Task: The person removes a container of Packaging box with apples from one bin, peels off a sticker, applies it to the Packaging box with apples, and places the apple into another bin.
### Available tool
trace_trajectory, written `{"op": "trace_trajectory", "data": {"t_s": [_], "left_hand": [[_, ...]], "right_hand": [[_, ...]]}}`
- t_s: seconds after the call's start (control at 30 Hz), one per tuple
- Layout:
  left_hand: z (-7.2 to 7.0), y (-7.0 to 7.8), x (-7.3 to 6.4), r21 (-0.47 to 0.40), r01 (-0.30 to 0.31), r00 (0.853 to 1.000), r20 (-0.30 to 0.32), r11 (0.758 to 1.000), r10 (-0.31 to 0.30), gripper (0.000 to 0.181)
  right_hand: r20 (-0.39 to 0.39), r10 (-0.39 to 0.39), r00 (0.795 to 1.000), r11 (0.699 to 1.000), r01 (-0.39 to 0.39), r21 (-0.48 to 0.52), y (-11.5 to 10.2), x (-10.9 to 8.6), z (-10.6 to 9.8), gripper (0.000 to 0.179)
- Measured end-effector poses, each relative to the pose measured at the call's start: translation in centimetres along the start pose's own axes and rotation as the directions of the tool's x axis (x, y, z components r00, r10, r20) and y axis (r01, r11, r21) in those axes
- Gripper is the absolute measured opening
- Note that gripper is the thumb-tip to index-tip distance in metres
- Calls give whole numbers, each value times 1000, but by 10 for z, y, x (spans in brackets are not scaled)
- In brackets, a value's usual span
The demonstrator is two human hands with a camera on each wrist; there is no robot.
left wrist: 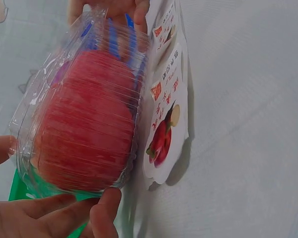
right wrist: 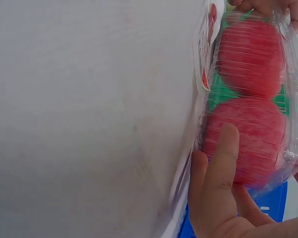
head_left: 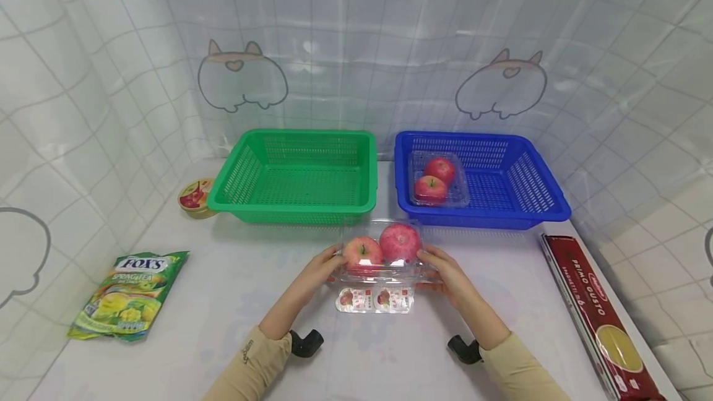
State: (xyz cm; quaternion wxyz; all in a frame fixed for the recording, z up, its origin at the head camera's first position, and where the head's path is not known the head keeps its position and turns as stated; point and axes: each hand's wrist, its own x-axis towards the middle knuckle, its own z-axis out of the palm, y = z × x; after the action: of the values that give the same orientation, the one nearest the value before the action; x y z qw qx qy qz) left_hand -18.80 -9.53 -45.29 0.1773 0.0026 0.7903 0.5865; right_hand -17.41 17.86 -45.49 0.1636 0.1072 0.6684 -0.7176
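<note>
One green basket (head_left: 292, 208) and one blue basket (head_left: 484, 213) stood just beyond your box (head_left: 379, 278); a sachet strip (head_left: 375, 300) lay on its near side. The table (head_left: 384, 361) was white, the backdrop (head_left: 356, 36) gridded. Your left hand (head_left: 319, 270) and right hand (head_left: 450, 272) gripped the box between them, at opposite ends.

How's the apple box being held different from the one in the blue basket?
The held box is between the left grip and right grip; the basket box lies in the blue basket.
The held box's apples are side by side; the basket box's, one behind the other.
Both boxes are clear, with two reddish apples each.
</note>
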Motion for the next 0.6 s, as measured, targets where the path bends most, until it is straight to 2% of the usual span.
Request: {"op": "trace_trajectory", "data": {"t_s": [0.17,0.33,0.43,0.6], "left_hand": [[3,-2,2,-9,-2,1000,12,1000,2,63],[3,-5,3,-13,6,1000,14,1000,-6,62],[1,-8,2,-25,1,1000,20,1000,0,62],[1,-8,-2,-47,5,999,48,999,-2,66]], "right_hand": [[8,-24,1000,1000,23,15,6,-2,-3,87],[-51,16,999,1000,-15,26,14,7,-3,72],[-64,15,998,1000,-14,10,16,10,-1,64],[-75,34,997,999,-31,40,13,5,3,60]]}}
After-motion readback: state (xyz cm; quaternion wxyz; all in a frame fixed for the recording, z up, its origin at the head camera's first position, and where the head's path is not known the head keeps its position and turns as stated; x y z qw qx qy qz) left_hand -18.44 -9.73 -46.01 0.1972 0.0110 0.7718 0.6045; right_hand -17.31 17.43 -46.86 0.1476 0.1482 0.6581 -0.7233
